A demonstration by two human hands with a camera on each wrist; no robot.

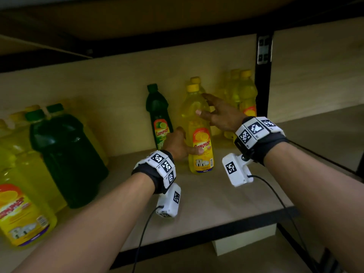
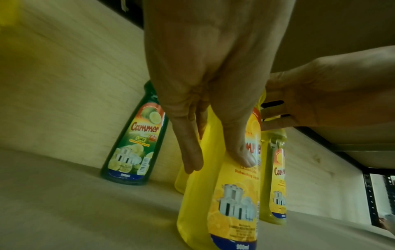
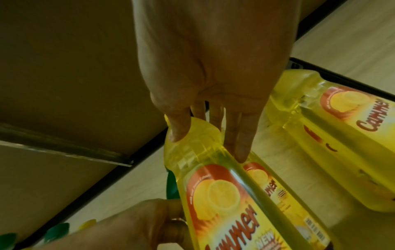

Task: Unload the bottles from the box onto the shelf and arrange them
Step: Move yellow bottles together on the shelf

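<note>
Two hands work one yellow bottle (image 1: 200, 133) standing mid-shelf (image 1: 226, 196). Left hand (image 1: 178, 143) holds its lower body, thumb across the label; right hand (image 1: 220, 113) lies against its shoulder, fingers nearly straight, thumb at the neck. One slim green bottle (image 1: 158, 117) stands at the back wall; one more yellow bottle sits behind, mostly hidden. Two or three yellow ones near the right post blur together. Large jugs at the left edge, cut off: two green caps visible, yellow count unclear.

Upright yellow bottle (image 1: 199, 133) on shelf (image 1: 226, 196)
</note>
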